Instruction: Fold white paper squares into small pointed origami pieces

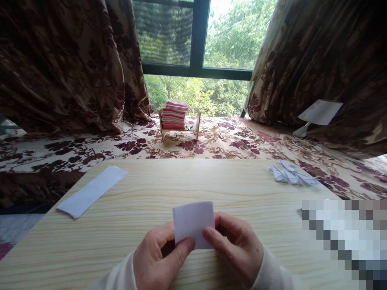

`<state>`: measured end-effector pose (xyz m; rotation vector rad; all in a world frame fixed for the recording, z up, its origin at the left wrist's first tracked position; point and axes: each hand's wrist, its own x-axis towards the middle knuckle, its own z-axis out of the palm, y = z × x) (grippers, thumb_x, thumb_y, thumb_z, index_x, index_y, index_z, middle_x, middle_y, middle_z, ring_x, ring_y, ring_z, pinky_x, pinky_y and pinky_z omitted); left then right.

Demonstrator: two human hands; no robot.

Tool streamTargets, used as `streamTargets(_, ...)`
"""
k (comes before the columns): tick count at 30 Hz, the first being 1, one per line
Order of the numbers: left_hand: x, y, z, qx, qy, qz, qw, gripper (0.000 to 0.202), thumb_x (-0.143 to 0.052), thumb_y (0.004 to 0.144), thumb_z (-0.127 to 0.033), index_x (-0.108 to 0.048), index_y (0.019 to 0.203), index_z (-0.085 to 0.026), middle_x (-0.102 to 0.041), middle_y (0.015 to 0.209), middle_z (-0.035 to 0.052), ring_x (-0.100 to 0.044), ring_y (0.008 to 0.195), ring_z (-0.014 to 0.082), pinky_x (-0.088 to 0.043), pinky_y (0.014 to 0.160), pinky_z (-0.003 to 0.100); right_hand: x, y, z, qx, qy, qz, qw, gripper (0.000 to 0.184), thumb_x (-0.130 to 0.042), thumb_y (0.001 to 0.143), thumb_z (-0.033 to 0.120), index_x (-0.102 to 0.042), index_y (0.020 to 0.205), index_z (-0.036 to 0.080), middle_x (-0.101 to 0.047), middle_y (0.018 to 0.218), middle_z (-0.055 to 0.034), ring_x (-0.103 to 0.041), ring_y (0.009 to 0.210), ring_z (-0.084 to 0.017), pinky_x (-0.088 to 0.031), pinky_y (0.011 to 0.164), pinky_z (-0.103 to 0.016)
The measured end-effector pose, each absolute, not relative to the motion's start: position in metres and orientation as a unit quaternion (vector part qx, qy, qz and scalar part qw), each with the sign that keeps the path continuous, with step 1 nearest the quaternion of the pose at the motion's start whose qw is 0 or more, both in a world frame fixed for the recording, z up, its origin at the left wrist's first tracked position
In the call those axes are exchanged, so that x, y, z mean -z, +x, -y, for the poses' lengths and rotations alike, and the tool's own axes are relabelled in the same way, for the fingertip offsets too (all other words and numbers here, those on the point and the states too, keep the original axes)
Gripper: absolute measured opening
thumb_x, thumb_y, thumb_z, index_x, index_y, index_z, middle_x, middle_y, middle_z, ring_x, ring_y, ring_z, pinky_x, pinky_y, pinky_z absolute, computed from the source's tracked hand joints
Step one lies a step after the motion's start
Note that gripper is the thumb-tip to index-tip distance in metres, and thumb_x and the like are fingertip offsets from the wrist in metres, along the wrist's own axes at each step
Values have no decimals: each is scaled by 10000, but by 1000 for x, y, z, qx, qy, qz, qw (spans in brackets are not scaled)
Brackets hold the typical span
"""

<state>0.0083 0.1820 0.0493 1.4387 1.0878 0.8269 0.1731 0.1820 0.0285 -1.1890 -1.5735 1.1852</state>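
A small, nearly square piece of white paper (193, 221) is held up over the near part of the wooden table (157, 189). My left hand (163, 253) pinches its lower left side, thumb in front and fingers behind. On the lower right, my right hand (237, 245) grips the same paper, its thumb pressed on the front face. The fingers behind the paper are partly hidden. Whether the paper is folded in layers, I cannot tell.
Long white paper strips (92, 191) lie at the table's left. Several folded white paper pieces (290, 173) sit at the far right corner. Beyond are a small rack (198, 125) with striped cloths (174, 114) and a white lamp (320, 112). The lower right is pixelated.
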Motion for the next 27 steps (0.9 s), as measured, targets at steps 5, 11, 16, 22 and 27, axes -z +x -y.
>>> streamTargets(5,-48,5,-183,-343,627,-474,515,299,-501,754,-380,-617,603,-150,-489,542,-13,-421,538,102,-349,524,196,-29,172,-182,-503,-452,611,412,206,-507,783,321,-522,681,142,-527,626,-19,-474,588,-125,-409,564,-238)
streamTargets(11,-52,3,-185,-302,615,-495,534,326,-477,744,-414,-602,620,-140,-482,543,-5,-429,545,107,-360,502,192,-30,170,-181,-553,-438,586,399,159,-547,757,271,-528,668,141,-542,620,-16,-510,613,-136,-427,584,-239)
streamTargets(16,-52,8,-177,-301,551,-526,574,367,-522,698,-478,-640,704,-130,-555,579,21,-474,554,125,-416,482,196,-34,167,-178,-583,-424,572,391,134,-578,737,273,-560,749,141,-564,670,-17,-517,625,-129,-425,571,-222)
streamTargets(22,-49,10,-175,-350,524,-498,596,272,-562,692,-397,-628,736,-137,-563,594,13,-496,575,120,-395,504,188,-34,166,-176,-572,-463,533,419,197,-597,723,330,-549,710,139,-473,574,26,-438,543,-87,-356,478,-177)
streamTargets(27,-51,7,-185,-511,498,-518,472,109,-580,698,-260,-518,674,-174,-480,599,-43,-444,547,71,-396,545,165,-35,169,-178,-545,-484,521,445,237,-600,705,372,-564,708,137,-480,596,10,-437,554,-101,-364,483,-197)
